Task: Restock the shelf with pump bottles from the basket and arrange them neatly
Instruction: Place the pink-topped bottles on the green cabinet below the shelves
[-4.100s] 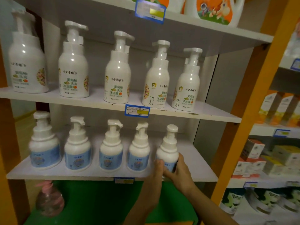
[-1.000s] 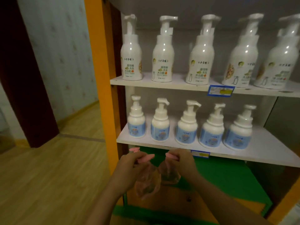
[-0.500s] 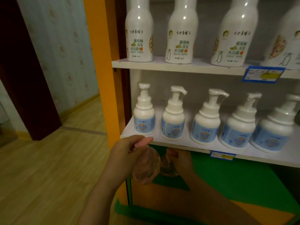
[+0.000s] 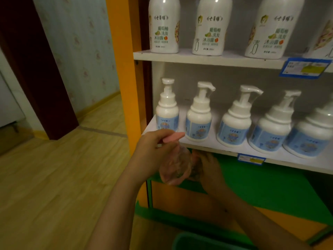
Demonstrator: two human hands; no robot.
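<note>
Gripping a clear pump bottle (image 4: 173,165) round its neck, just under the pink pump head (image 4: 173,137), the left hand (image 4: 153,152) held it upright before the left end of the white shelf (image 4: 207,147). The right hand (image 4: 209,168) reached beneath that shelf, fingers curled round a second clear bottle (image 4: 195,159), dim and half hidden behind the first. Both forearms stretched forward from the near edge. Blue-labelled pump bottles (image 4: 198,123) stood in a row on the shelf, and the rim of a green basket (image 4: 194,240) showed nearest.
</note>
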